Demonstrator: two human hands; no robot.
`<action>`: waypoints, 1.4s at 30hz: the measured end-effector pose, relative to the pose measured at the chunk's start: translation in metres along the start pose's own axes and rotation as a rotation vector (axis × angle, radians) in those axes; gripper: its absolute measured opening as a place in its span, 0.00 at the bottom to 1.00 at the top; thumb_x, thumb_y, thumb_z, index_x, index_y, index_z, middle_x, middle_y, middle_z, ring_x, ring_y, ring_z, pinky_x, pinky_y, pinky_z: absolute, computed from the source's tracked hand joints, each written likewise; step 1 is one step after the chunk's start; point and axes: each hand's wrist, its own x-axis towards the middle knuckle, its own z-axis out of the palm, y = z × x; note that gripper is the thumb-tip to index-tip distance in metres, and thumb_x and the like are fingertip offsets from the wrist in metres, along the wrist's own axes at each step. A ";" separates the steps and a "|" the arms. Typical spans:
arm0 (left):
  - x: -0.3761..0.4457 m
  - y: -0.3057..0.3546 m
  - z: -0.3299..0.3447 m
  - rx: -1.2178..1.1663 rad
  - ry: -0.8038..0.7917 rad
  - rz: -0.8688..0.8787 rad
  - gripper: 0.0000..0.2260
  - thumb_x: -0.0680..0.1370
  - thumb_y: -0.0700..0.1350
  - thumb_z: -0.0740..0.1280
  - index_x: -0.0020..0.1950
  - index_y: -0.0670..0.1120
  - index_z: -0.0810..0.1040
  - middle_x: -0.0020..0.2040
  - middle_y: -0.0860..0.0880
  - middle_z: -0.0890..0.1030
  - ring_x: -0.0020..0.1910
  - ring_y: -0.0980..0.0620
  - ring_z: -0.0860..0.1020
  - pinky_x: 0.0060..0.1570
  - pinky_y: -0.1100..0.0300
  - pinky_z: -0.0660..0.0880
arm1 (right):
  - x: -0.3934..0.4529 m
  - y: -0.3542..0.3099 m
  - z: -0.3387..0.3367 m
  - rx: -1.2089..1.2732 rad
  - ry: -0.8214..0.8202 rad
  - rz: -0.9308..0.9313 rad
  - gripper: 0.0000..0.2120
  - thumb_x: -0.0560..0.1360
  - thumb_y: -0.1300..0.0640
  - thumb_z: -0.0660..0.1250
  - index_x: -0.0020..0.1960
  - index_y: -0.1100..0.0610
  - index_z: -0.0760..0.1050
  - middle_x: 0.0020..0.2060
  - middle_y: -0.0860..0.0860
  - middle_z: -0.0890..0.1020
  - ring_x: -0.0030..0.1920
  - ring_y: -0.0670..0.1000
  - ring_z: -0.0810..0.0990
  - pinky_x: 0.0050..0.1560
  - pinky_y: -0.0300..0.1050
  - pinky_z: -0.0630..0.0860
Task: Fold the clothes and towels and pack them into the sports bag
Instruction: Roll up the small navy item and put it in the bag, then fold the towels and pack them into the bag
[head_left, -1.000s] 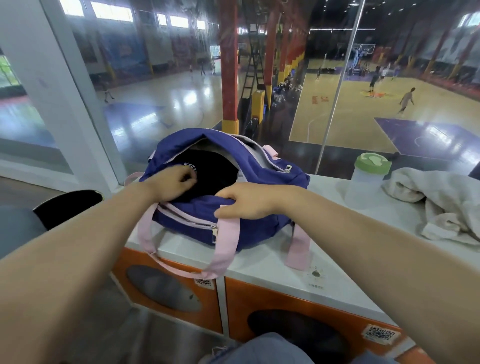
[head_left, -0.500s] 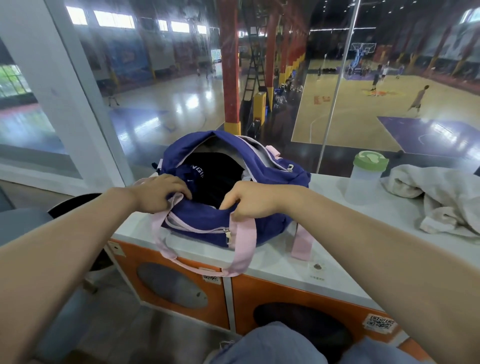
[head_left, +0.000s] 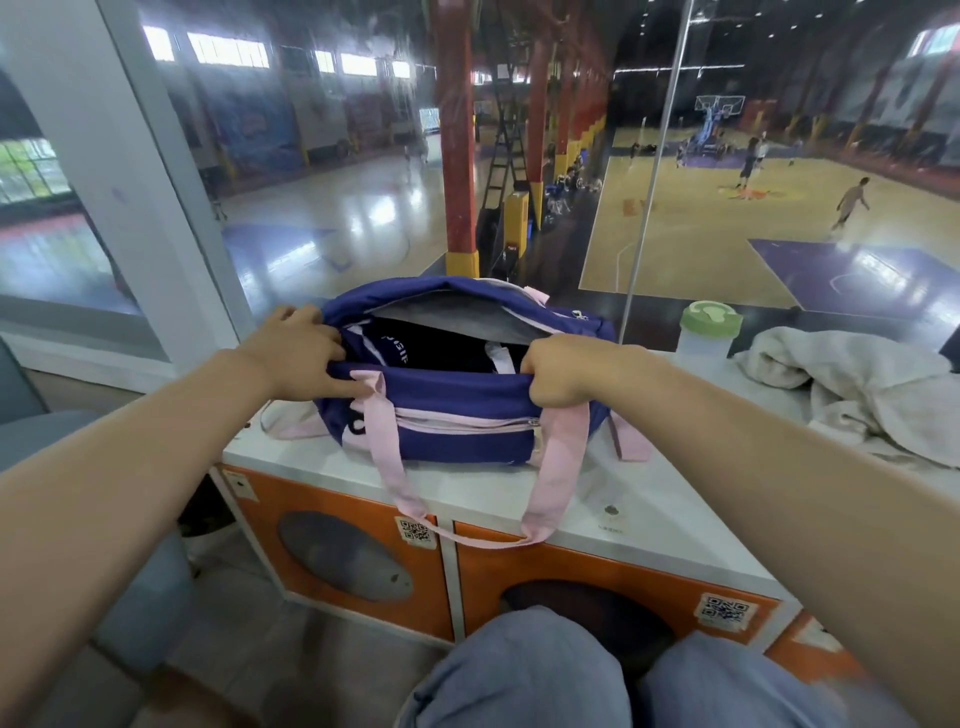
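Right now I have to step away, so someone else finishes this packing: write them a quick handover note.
Left hand grips the left end of the blue sports bag's opening.
Right hand grips the near rim on the right side, holding the opening wide.
The bag sits on the white countertop, unzipped.
Done: a black garment lies inside.
Left: the white towel is crumpled on the counter to the right, beside a green-lidded bottle; fold, pack, zip.
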 end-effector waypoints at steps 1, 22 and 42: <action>-0.003 0.001 -0.001 -0.050 0.077 0.060 0.28 0.72 0.74 0.52 0.44 0.55 0.82 0.46 0.59 0.80 0.53 0.51 0.70 0.57 0.54 0.65 | -0.002 0.002 0.001 -0.034 0.023 0.016 0.05 0.71 0.62 0.60 0.41 0.56 0.74 0.34 0.52 0.75 0.35 0.53 0.73 0.36 0.44 0.69; -0.009 0.068 -0.041 0.161 -0.386 -0.038 0.14 0.77 0.53 0.59 0.59 0.52 0.78 0.57 0.52 0.79 0.55 0.49 0.76 0.63 0.53 0.68 | -0.030 0.022 0.025 -0.035 0.225 -0.032 0.11 0.74 0.59 0.63 0.55 0.51 0.76 0.50 0.52 0.81 0.49 0.53 0.77 0.53 0.48 0.72; 0.078 0.333 -0.119 -0.805 0.501 0.081 0.18 0.70 0.39 0.64 0.60 0.47 0.76 0.61 0.49 0.76 0.62 0.46 0.70 0.61 0.51 0.67 | -0.135 0.230 0.081 0.274 0.497 0.477 0.22 0.73 0.58 0.64 0.67 0.56 0.70 0.62 0.55 0.77 0.62 0.59 0.74 0.62 0.53 0.71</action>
